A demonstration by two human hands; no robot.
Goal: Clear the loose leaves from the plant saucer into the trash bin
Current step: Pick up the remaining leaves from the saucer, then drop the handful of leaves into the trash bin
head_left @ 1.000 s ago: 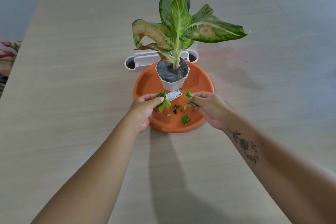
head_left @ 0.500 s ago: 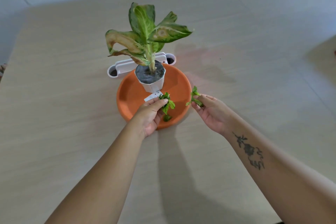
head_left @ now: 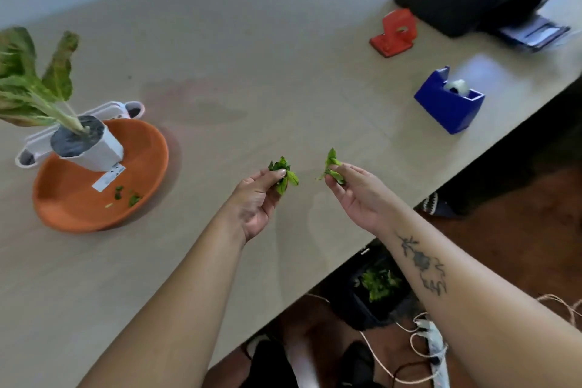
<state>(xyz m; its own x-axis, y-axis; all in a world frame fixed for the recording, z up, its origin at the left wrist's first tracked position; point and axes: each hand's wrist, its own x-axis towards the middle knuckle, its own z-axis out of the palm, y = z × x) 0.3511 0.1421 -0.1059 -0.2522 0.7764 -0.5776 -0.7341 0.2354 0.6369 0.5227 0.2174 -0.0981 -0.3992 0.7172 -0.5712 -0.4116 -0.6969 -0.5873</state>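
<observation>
Black, low in the frame, the trash bin (head_left: 362, 309) is seen beneath the table (head_left: 283, 261) edge; above it, leaf clumps (head_left: 283, 175) are pinched between curled fingers of the left hand (head_left: 256, 198) and the right hand (head_left: 356, 195). Both clumps should be released squarely over the bin; scraps (head_left: 134, 198) are left in the orange saucer (head_left: 78, 214) at far left.
</observation>
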